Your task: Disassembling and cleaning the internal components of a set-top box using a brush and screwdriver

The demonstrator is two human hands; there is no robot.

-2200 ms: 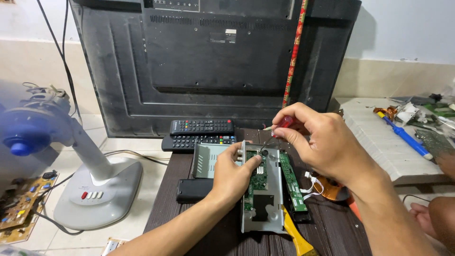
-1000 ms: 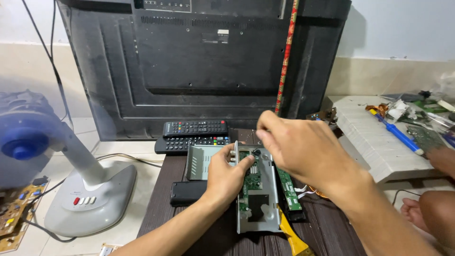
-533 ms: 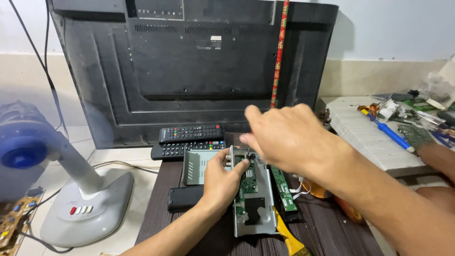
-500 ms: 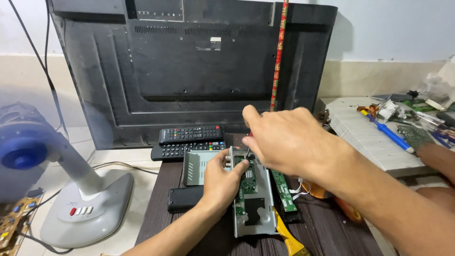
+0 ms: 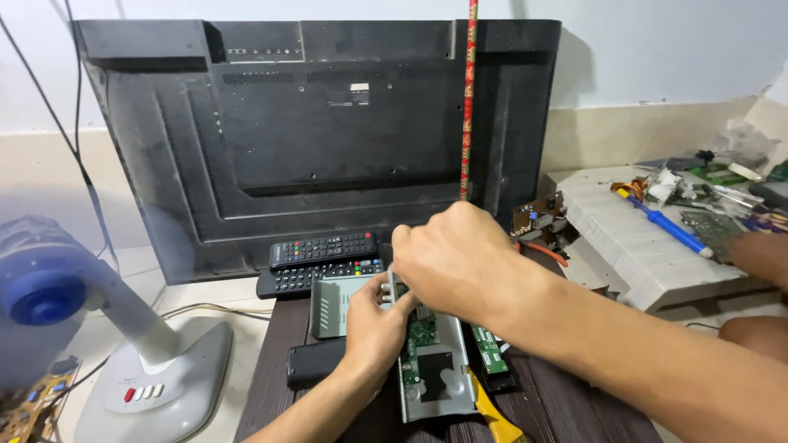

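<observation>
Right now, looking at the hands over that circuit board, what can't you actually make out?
Head view only:
- Right hand: its back covers whatever it grips and the top of the circuit board.
- Left hand: its fingers are tucked under the right hand, so their contact with the board is unclear.
- Yellow tool: cut off by the bottom edge.
- Fan: head blurred.

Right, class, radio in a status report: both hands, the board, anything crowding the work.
Left hand steadying green circuit board in metal tray. Right hand closed above board's top end. Remotes and yellow-handled tool close by.
</observation>
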